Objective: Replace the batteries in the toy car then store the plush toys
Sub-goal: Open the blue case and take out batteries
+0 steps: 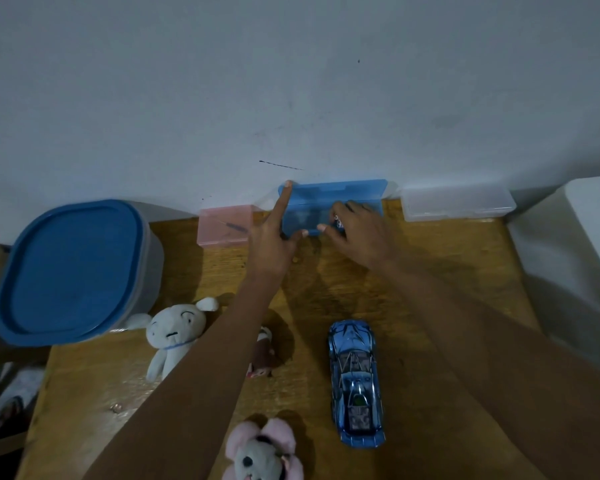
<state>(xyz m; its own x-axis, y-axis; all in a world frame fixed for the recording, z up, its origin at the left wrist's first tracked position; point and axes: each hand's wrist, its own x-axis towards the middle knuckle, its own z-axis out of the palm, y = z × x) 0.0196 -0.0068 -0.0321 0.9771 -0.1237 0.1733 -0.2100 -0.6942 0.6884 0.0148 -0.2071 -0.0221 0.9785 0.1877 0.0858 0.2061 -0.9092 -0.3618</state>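
A blue toy car [355, 382] lies on the wooden table [430, 341], nose toward the wall. At the wall stands a small blue plastic box [326, 206] with its lid raised. My left hand [274, 240] holds this box, index finger up on the lid's left corner and thumb on the front edge. My right hand [359, 232] is at the box's front, fingertips pinched on a small patterned item [338, 221] too small to identify. Plush toys on the table: a white one [174, 334], a small brown-pink one [262, 355] partly hidden by my left forearm, and a pink-grey one [264, 452].
A large container with a blue lid [73, 271] sits at the table's left edge. A pink box [226, 225] and a clear box [458, 202] flank the blue box along the wall. A white block [575, 254] borders the right side.
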